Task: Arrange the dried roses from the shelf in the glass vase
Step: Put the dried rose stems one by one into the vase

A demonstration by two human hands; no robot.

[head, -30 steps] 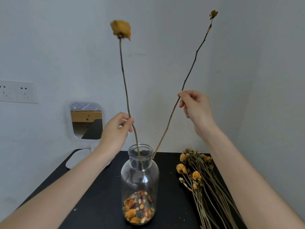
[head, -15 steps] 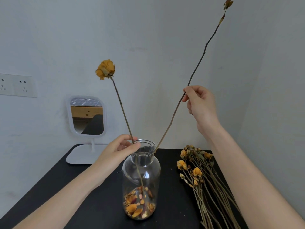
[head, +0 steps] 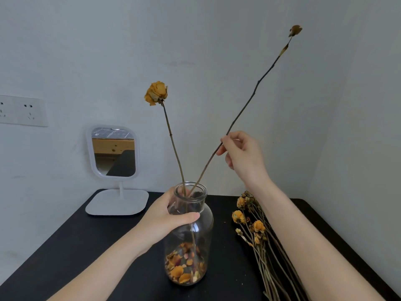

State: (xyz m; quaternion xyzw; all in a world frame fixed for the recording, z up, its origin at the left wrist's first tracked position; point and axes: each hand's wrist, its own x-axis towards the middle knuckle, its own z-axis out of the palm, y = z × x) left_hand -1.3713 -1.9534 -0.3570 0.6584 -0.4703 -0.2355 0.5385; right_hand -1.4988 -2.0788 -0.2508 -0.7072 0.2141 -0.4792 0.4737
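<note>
Head view: black table (head: pixel 65 246), grey wall (head: pixel 86 40)

The glass vase (head: pixel 201 233) is clear and colourless, with a bed of petals (head: pixel 184 268) at its bottom in orange, yellow and a few dull pinkish reds. The full rose (head: pixel 156 93) has an ochre-yellow head with paler, faded edges on an olive-brown stem. The thin rose (head: pixel 295 30) has a small head that looks dark brown, though it is too small to be sure; its stem is dark above and tan lower down. The bunch of dried roses (head: pixel 256 227) shows orange-yellow heads over straw-green stems. The worktop (head: pixel 86 246) is matt black. The mirror (head: pixel 114 152) is white-framed and reflects pale wood, black and a faint grid. The socket plate (head: pixel 23 110) is white and the wall (head: pixel 86 51) pale grey.
</note>
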